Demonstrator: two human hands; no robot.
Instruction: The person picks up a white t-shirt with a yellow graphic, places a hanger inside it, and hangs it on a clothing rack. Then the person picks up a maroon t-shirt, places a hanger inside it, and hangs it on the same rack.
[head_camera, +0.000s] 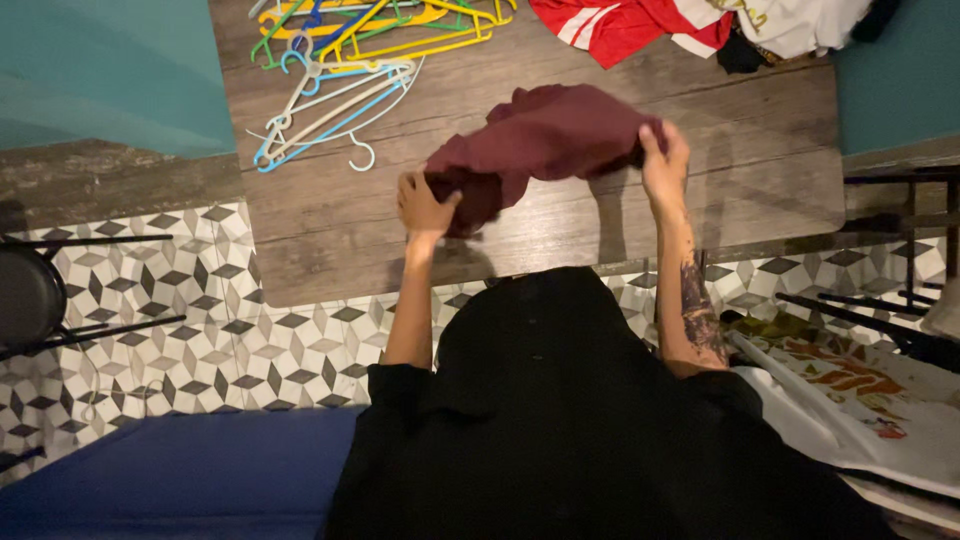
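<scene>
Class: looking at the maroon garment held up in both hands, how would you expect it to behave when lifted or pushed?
The maroon garment is probably floppy: it sags and bunches between the left hand and right hand. Likely light, since fingertip grips hold it above the wooden floor. Pushed, it would probably crumple rather than slide.

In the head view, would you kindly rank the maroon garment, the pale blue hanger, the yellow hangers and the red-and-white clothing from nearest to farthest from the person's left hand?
From the left hand:
1. Maroon garment: gripped in that hand, stretching to the right.
2. Pale blue hanger: on the wooden floor, up and left.
3. Yellow hangers: farther up, near the top edge.
4. Red-and-white clothing: top, off to the right.
</scene>
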